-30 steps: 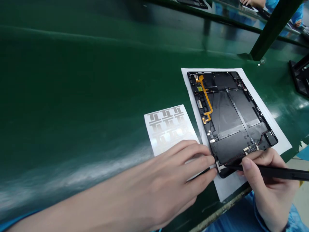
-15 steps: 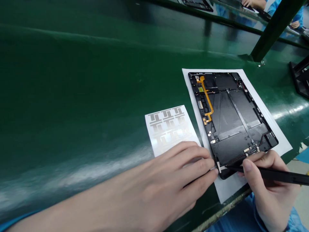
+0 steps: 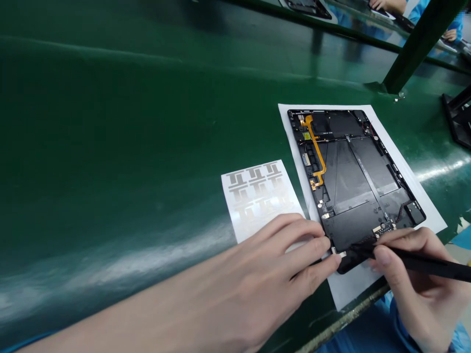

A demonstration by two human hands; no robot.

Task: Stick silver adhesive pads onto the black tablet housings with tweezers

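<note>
An opened black tablet (image 3: pixel 353 181), with an orange flex cable inside, lies on a white paper sheet (image 3: pixel 415 186) near the table's front edge. My left hand (image 3: pixel 265 274) lies flat with fingers stretched out, fingertips at the tablet's near-left corner beside a small white strip (image 3: pixel 340 254). My right hand (image 3: pixel 415 279) grips a black stylus-like tool (image 3: pixel 415 262), whose tip rests on the tablet's near edge close to that strip. A sheet of grey T-shaped stickers (image 3: pixel 257 196) sits just left of the tablet, partly under my left fingers.
The green table surface (image 3: pixel 128 122) stretches far to the left and back. A dark green post (image 3: pixel 415 44) rises at the back right, and a black stand (image 3: pixel 459 117) sits at the right edge. Other people's hands and blue sleeves show at the far top right.
The small white strip at the tablet's near-left corner has turned from upright to lying along the edge. The tool tip has shifted slightly right. My left fingers have crept a little closer.
</note>
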